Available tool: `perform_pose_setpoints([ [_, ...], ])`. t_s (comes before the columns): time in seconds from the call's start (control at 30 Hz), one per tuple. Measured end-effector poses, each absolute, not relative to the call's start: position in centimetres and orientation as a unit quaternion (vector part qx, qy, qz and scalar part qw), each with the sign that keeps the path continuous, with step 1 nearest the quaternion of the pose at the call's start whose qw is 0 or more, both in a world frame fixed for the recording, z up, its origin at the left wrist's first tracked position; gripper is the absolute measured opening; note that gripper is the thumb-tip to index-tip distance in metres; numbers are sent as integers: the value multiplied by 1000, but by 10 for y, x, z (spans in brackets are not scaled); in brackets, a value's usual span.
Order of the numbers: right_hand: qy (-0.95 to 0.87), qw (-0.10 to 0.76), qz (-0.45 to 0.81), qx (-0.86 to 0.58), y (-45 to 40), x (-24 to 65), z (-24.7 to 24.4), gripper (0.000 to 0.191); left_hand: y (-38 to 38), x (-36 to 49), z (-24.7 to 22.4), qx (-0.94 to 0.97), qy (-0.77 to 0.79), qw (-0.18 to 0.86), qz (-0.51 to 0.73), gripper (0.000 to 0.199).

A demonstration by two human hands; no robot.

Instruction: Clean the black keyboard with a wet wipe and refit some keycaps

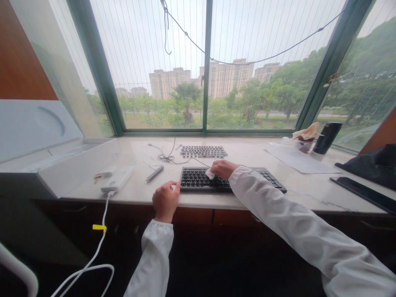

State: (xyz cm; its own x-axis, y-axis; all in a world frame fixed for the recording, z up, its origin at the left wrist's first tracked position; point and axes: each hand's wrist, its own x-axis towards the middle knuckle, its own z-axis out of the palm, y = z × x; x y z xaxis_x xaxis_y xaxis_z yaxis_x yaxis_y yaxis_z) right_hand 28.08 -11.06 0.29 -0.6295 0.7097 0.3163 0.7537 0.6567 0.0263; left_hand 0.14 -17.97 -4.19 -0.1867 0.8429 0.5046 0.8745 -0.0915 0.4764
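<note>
A black keyboard (193,178) with its keycaps off much of its left part lies near the front edge of the counter. My right hand (223,169) is closed on a crumpled white tissue (210,174) and presses it against the bare key area. At the keyboard's left end, my left hand (166,200) grips the edge with curled fingers, the thumb against the side. Just behind the keyboard, loose keycaps (203,151) lie set out in rows. The right sleeve covers part of the keyboard's right half.
Left of the keyboard are a dark pen-like tool (154,174), a coiled cable (166,157) and a white power strip (117,180) with a cord. An open white box (83,163) stands farther left. Papers (301,160), a black cylinder (327,138) and a black phone-like slab (365,192) lie right.
</note>
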Motion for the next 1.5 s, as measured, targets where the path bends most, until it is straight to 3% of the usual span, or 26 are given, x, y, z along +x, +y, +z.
perform_pose_setpoints([
  [0.43,-859,201,-65,-467,-110,258,-8,15,-180,2,-42,-635,-677,28,-371,27],
  [0.77,-915,183,-35,-358,-89,237,-4,21,-179,2,-42,-634,-681,22,-365,29],
  [1.5,-911,158,-56,-378,-122,369,-6,24,-177,0,-47,-638,-666,36,-385,27],
])
